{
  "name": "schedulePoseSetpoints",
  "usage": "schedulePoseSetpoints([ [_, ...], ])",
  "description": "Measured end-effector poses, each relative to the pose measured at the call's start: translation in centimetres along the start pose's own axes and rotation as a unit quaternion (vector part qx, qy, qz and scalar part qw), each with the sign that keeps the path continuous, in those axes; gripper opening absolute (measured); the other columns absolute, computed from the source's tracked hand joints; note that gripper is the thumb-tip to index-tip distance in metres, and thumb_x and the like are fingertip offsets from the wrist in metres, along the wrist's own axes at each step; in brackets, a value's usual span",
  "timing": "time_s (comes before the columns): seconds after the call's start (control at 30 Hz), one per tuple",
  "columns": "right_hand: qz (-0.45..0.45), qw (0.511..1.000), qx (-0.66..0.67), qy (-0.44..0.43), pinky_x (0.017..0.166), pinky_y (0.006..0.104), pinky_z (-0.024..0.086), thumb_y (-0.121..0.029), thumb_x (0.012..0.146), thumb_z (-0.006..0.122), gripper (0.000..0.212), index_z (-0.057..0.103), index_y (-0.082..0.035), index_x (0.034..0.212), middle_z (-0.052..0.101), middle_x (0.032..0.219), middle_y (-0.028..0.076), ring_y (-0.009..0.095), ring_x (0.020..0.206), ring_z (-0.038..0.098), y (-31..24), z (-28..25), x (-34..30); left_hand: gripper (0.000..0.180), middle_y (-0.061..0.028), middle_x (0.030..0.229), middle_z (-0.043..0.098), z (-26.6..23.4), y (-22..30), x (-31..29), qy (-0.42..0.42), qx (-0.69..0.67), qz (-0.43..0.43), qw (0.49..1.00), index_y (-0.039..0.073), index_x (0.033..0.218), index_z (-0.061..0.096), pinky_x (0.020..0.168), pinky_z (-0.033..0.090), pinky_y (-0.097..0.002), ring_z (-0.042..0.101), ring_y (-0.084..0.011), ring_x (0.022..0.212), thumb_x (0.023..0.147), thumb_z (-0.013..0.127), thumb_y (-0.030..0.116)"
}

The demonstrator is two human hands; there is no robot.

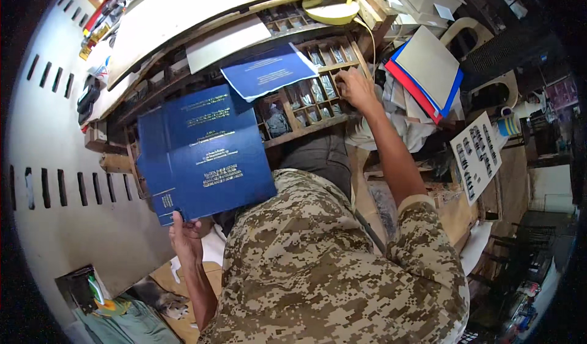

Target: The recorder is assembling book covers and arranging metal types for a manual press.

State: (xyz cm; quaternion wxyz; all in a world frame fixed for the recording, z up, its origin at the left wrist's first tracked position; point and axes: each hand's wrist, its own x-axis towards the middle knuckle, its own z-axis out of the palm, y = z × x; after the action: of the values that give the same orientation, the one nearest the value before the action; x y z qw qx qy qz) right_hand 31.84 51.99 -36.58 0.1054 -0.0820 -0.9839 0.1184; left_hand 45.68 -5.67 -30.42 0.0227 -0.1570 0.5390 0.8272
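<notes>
My left hand (186,239) grips the lower left edge of a dark blue book cover (235,139) with gold lettering, thumb on its face. The cover is tilted over my lap and the left part of a wooden compartment tray (306,131). Small grey metal pieces (278,121) fill many of the tray's compartments. At the tray's right end, my right hand (356,91) reaches into a compartment with its fingers drawn together; their tips are partly hidden, so anything between them does not show. A blue printed sheet (269,69) with ragged pale edges lies across the tray, beside the cover.
Behind the tray is a pale work board (202,8), with a yellow round dish-like thing (330,13) at its right. Folders in beige, blue and red (428,69) are stacked to the right. A white card with dark shapes (476,154) stands nearer me. A slotted wall (55,136) bounds the left.
</notes>
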Motion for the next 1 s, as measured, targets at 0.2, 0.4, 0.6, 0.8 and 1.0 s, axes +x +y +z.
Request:
schedulePoseSetpoints([
  [0.2, 0.079, 0.965, 0.232, 0.092, 0.065, 0.0341, 0.049, -0.02, 0.092, 0.069, 0.02, 0.071, -0.007, 0.106, 0.067, 0.086, 0.008, 0.022, 0.072, 0.062, -0.5, -1.7, -1.9, 0.023, -0.0041, 0.087, 0.072, 4.3, -0.1, -0.7, 0.015, -0.036, -0.072, 0.997, 0.004, 0.115, 0.067, 0.057, 0.051, -0.0226, 0.067, -0.011, 0.069, 0.105, 0.064, 0.025],
  [0.4, 0.205, 0.835, 0.498, 0.119, 0.064, 0.0243, 0.049, -0.016, 0.092, 0.073, 0.021, 0.07, 0.0, 0.106, 0.07, 0.083, 0.004, 0.01, 0.067, 0.06, -0.6, -1.9, -6.9, 0.023, -0.0027, 0.083, 0.072, 5.7, 1.3, -2.1, 0.028, -0.002, -0.084, 0.996, 0.004, 0.115, 0.067, 0.053, 0.049, -0.0218, 0.066, -0.0095, 0.065, 0.104, 0.065, 0.024],
  [0.6, 0.239, 0.727, 0.638, 0.085, 0.066, 0.0215, 0.051, -0.012, 0.095, 0.069, 0.023, 0.069, 0.001, 0.114, 0.071, 0.087, 0.006, 0.01, 0.072, 0.064, -1.6, -2.0, -8.2, 0.024, -0.0027, 0.084, 0.073, 6.0, 2.6, -3.2, 0.026, 0.022, -0.081, 0.996, 0.004, 0.114, 0.067, 0.047, 0.046, -0.0213, 0.06, -0.0088, 0.051, 0.103, 0.065, 0.025],
  [0.8, 0.174, 0.873, 0.366, 0.271, 0.059, 0.0299, 0.048, -0.015, 0.093, 0.066, 0.024, 0.076, -0.005, 0.112, 0.075, 0.085, 0.005, 0.014, 0.064, 0.06, -4.7, -1.4, -5.5, 0.037, -0.0056, 0.1, 0.077, 4.8, 4.5, -4.2, 0.008, 0.062, -0.123, 0.99, 0.001, 0.129, 0.063, 0.045, 0.049, -0.0215, 0.066, -0.01, 0.056, 0.103, 0.064, 0.027],
  [1.0, 0.006, 0.963, 0.146, 0.227, 0.078, 0.0422, 0.051, -0.008, 0.088, 0.059, 0.019, 0.071, -0.004, 0.102, 0.065, 0.097, 0.011, 0.03, 0.088, 0.061, -2.1, 2.7, -3.8, 0.041, -0.0066, 0.116, 0.074, 3.7, 4.3, -2.3, -0.029, 0.078, -0.13, 0.988, 0.001, 0.134, 0.059, 0.054, 0.057, -0.0178, 0.072, -0.0114, 0.08, 0.104, 0.062, 0.029],
])
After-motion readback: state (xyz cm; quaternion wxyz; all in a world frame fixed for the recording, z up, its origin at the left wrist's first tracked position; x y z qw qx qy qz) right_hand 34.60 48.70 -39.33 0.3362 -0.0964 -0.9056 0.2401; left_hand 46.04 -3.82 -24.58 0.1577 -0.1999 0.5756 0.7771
